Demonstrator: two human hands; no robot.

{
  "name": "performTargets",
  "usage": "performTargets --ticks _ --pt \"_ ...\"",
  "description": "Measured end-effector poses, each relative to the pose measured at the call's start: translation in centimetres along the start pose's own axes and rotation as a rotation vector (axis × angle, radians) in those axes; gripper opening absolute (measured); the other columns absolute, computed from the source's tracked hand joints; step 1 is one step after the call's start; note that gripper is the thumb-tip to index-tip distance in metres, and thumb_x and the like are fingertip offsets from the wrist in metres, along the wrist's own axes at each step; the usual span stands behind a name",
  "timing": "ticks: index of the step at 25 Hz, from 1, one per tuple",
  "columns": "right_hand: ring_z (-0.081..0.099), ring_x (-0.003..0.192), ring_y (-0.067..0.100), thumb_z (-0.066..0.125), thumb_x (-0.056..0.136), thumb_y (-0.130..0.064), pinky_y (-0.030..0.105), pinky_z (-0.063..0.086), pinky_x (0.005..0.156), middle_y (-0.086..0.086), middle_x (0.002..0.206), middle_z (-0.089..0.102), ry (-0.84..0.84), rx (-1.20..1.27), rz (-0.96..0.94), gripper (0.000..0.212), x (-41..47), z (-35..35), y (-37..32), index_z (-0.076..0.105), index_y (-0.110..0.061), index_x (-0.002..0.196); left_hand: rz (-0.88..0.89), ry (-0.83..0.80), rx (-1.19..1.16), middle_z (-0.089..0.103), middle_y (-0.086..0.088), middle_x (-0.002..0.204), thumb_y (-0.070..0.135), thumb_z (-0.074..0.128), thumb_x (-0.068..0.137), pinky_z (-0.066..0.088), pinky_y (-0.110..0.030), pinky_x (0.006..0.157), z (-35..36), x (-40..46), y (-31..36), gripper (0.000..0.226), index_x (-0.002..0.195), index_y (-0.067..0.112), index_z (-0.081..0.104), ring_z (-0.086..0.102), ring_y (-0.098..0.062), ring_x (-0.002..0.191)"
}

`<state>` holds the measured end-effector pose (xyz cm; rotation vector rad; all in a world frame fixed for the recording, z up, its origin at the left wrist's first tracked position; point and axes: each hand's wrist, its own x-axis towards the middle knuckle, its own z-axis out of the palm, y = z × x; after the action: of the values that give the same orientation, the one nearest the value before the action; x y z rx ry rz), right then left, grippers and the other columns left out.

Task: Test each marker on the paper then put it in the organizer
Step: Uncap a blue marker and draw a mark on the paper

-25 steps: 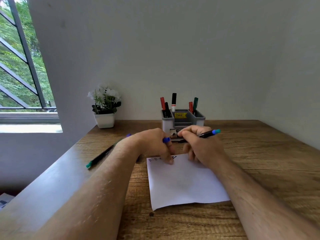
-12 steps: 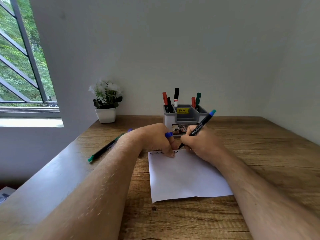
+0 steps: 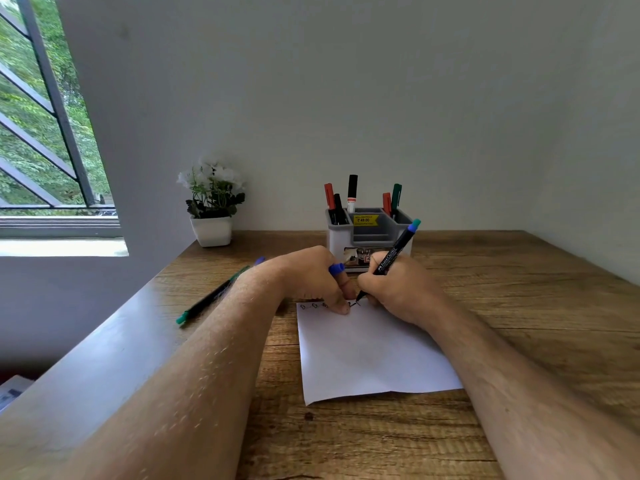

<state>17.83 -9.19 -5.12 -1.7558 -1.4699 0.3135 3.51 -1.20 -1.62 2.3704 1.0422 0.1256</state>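
Observation:
A white paper (image 3: 370, 355) lies on the wooden desk (image 3: 519, 306), with small ink marks along its top edge. My right hand (image 3: 398, 292) grips a black marker (image 3: 391, 258) with a blue-teal end, its tip touching the paper's top edge. My left hand (image 3: 311, 278) rests fingertips on the paper's top edge and holds a blue cap (image 3: 336, 269). A grey-and-white organizer (image 3: 367, 233) behind the hands holds several markers, red, black and green.
Two pens lie on the desk to the left, a green-ended one (image 3: 211, 296) and one with a purple end (image 3: 259, 260) mostly hidden by my left arm. A white pot with flowers (image 3: 212, 216) stands at the back left near the window.
My right hand turned the marker from lying sideways to upright and brought its tip down onto the paper. My left hand stayed on the paper with the blue cap.

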Motion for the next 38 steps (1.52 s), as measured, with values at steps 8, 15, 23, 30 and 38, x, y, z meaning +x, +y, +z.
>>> performTargets --ticks 8,15,23,30,38 --pt "0.055 0.06 0.016 0.064 0.082 -0.017 0.028 0.044 0.056 0.011 0.063 0.062 -0.005 -0.013 -0.001 0.016 0.0 -0.1 -0.1 0.061 -0.008 0.069 -0.006 -0.002 0.005 0.059 0.014 0.066 0.017 0.08 0.078 0.041 -0.027 0.079 0.0 0.0 0.1 0.028 0.106 0.021 0.075 0.056 -0.005 0.068" --pt "0.049 0.056 0.013 0.064 0.082 -0.015 0.023 0.036 0.051 0.002 0.056 0.052 0.03 -0.022 -0.017 0.023 -0.2 0.0 -0.2 0.053 -0.013 0.062 -0.015 -0.009 0.016 0.065 0.011 0.078 0.019 0.081 0.077 0.043 -0.026 0.078 0.1 0.2 -0.1 0.028 0.104 0.024 0.075 0.059 -0.006 0.074" --pt "0.049 0.058 0.015 0.064 0.082 -0.015 0.025 0.038 0.052 0.006 0.058 0.05 0.086 -0.024 -0.006 0.022 0.1 0.2 0.2 0.052 -0.01 0.063 -0.009 -0.035 0.037 0.062 0.012 0.076 0.022 0.08 0.079 0.043 -0.027 0.08 0.0 0.1 0.0 0.024 0.101 0.027 0.074 0.057 -0.007 0.074" --pt "0.045 0.047 0.012 0.062 0.09 -0.006 0.015 0.034 0.038 0.007 0.063 0.057 0.097 0.433 -0.004 0.012 0.2 -0.4 -0.4 0.058 -0.01 0.08 -0.011 0.078 -0.143 0.055 -0.001 0.092 0.008 0.047 0.093 0.042 -0.034 0.077 -0.4 0.2 -0.1 0.026 0.112 0.021 0.06 0.051 -0.016 0.081" --pt "0.048 0.041 0.013 0.054 0.095 -0.01 0.018 0.03 0.036 0.017 0.082 0.072 0.101 0.828 0.034 0.013 0.0 -1.1 -1.0 0.066 -0.01 0.09 0.009 0.187 -0.18 0.048 -0.003 0.087 0.015 0.042 0.101 0.036 -0.035 0.073 -0.4 -0.1 0.0 0.011 0.11 0.018 0.047 0.043 -0.015 0.072"
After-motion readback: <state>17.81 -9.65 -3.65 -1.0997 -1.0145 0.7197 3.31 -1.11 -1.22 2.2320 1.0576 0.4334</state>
